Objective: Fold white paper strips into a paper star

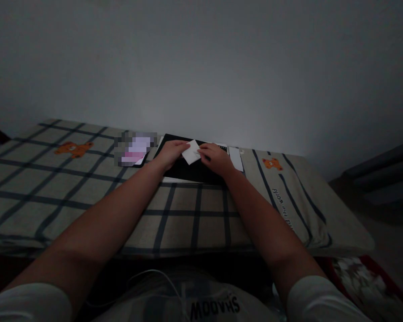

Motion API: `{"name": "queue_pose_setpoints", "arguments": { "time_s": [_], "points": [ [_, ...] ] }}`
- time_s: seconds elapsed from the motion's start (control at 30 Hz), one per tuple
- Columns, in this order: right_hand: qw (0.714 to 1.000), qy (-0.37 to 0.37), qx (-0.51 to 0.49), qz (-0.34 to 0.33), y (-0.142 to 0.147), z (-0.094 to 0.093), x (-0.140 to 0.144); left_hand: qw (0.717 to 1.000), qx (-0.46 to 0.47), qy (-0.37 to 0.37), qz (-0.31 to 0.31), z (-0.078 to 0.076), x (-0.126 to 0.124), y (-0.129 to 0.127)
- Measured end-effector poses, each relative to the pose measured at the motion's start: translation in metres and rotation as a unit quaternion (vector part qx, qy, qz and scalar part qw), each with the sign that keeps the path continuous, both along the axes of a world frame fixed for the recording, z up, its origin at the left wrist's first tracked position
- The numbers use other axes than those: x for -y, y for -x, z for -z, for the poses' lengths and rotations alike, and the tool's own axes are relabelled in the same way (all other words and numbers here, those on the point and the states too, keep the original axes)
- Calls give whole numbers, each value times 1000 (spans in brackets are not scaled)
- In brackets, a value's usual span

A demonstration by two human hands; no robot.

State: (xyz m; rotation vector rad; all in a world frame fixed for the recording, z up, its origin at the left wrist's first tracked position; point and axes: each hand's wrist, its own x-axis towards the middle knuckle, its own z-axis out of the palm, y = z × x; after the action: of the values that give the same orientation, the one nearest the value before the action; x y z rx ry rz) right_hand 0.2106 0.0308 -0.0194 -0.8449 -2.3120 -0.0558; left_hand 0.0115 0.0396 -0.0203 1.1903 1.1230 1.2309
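Both my hands on a small white paper square

My left hand (pixel 170 152) and right hand (pixel 215 157) pinch the white paper square (pixel 191 152) between their fingers from either side, holding it just above a black board (pixel 191 172) that lies on the checked bed cover (pixel 70 188) near the wall; another white sheet (pixel 235 158) lies just right of my right hand.

A white paper square (pixel 191 152) lies on a black mat (pixel 191 172), over a beige bedsheet (pixel 87 188) with dark-blue checks and orange bears.
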Motion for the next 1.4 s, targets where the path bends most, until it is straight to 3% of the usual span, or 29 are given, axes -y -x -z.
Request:
{"name": "queue_pose_setpoints", "arguments": {
  "time_s": [0.17,0.3,0.53,1.03,1.23,1.4],
  "points": [
    [999,4,-43,16,2,3,-3,998,-52,-36,0,3,-1,0],
    [996,9,-79,47,2,1,-3,998,-39,-47,30,4,0,-3],
    [998,9,-70,2,0,-4,-2,997,-40,-54,39,-2,4,-6],
    [991,29,-128,16,3,-5,-4,978,-159,-124,46,-8,12,-8],
    [984,70,-146,73,5,-9,1,960,-203,-178,69,-10,14,-8],
    [974,101,-179,98,6,-12,3,954,-235,-179,45,-9,14,-8]
  ]
}}
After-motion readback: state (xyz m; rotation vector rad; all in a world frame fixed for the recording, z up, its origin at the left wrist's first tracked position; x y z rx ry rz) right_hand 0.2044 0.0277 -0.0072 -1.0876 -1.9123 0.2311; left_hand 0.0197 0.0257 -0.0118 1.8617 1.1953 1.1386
